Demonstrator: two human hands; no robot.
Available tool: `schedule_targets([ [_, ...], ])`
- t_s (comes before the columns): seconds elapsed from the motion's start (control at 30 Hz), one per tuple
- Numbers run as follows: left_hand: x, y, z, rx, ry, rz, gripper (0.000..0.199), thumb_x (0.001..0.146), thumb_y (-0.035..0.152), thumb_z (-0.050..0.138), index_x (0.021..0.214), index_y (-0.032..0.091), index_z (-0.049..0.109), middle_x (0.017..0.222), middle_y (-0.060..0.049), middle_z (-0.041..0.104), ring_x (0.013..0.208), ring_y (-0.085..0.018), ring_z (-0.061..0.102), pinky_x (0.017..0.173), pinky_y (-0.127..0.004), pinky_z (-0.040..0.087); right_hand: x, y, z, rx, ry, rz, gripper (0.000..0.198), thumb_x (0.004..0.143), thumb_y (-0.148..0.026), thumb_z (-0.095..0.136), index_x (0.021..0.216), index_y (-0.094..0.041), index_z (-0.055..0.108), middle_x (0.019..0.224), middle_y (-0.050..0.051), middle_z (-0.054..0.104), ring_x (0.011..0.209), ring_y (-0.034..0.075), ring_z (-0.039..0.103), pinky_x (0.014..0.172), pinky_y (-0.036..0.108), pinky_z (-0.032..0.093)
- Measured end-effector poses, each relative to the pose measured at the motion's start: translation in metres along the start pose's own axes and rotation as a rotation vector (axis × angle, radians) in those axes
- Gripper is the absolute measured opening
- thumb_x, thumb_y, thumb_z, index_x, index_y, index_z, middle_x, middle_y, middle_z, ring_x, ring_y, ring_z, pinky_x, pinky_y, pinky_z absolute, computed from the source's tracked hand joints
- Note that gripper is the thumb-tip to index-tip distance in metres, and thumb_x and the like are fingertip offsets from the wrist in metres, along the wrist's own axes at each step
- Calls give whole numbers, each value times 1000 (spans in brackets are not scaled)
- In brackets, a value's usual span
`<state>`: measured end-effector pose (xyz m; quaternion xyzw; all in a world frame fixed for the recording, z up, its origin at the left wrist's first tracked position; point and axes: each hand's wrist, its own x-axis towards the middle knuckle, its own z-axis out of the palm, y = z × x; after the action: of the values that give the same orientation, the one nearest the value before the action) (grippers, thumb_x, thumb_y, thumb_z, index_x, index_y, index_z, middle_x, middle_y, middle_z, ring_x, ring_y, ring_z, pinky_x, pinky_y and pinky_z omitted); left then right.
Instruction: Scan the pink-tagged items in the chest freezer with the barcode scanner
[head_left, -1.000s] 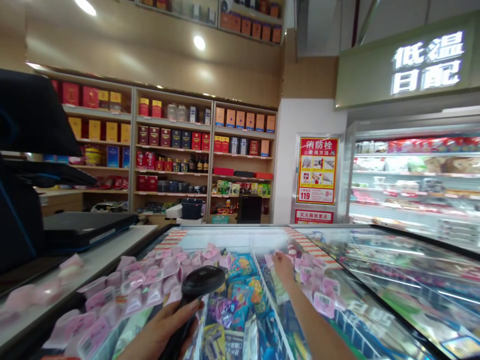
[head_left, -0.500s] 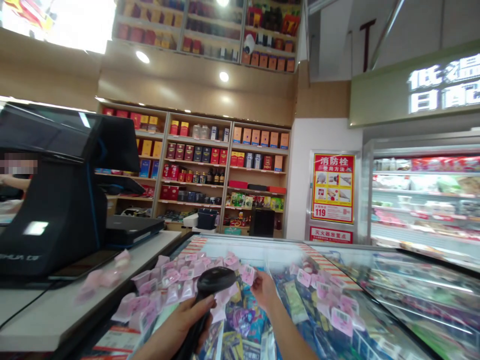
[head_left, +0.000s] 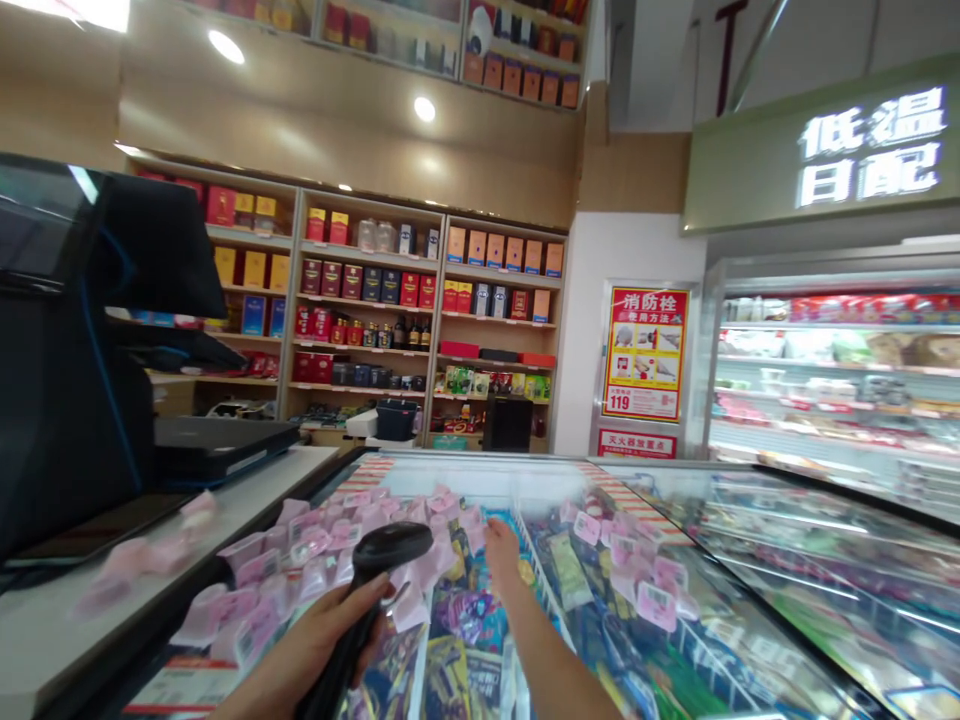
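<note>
My left hand is wrapped round the handle of a black barcode scanner, whose head points right. My right hand is closed at the edge of a small pink package, just right of the scanner head. Many similar pink packages, some with barcode labels, lie spread over the glass top of a chest freezer to the left. Another group of pink packages lies to the right. Through the glass show colourful wrapped goods in white wire baskets.
At the left a black checkout terminal stands on a white counter, with blurred pink packages near its edge. Behind are shelves of boxes and bottles. A red fire-hydrant sign and a lit refrigerated shelf are at the right.
The view has shifted, so the surroundings sit further left and higher. My left hand still holds the scanner, and my right hand stays beside it with the pink package at its fingertips.
</note>
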<state>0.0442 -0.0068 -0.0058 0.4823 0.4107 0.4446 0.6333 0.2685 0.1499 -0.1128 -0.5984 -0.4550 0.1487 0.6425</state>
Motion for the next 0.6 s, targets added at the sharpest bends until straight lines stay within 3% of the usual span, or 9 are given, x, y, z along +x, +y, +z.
schedule_targets([
  [0.1,11,-2,2,8,-16,-26,29,62,43,60,63,15,53,48,3,52,38,-6,43,37,-16,37,-2,-4,11,-144,-61,-60,27,65,-23,41,81,-12,61,81,9,64,79,19,57,74,29,41],
  [0.2,23,-3,8,-10,3,-57,27,61,41,61,65,15,53,49,3,52,38,-6,44,36,-16,37,5,-6,1,-216,-114,-135,31,68,-25,42,91,-11,59,83,9,63,78,18,57,73,28,42],
  [0.33,37,-6,16,-28,1,-98,28,61,40,62,72,15,54,48,4,50,37,-5,43,35,-15,37,34,-4,-63,-538,103,-219,32,67,-18,45,97,-12,56,97,11,58,95,21,49,82,31,35],
  [0.4,41,-8,20,-22,-6,-99,29,61,41,61,73,15,54,49,4,50,37,-5,43,35,-15,36,51,0,-104,-735,252,-167,32,68,-15,44,99,-14,55,101,11,55,98,24,46,81,36,33],
  [0.5,43,-10,25,-13,-1,-87,30,60,43,61,69,16,53,50,4,52,39,-6,45,37,-15,37,68,10,-151,-779,293,-125,25,69,-9,40,87,-12,57,95,16,56,99,28,43,80,43,29],
  [0.6,41,-11,28,-8,-11,-106,30,58,43,63,66,16,53,51,3,53,39,-6,46,38,-15,38,73,18,-168,-772,258,-100,21,68,-5,39,68,-15,58,74,13,59,90,25,49,79,42,28],
])
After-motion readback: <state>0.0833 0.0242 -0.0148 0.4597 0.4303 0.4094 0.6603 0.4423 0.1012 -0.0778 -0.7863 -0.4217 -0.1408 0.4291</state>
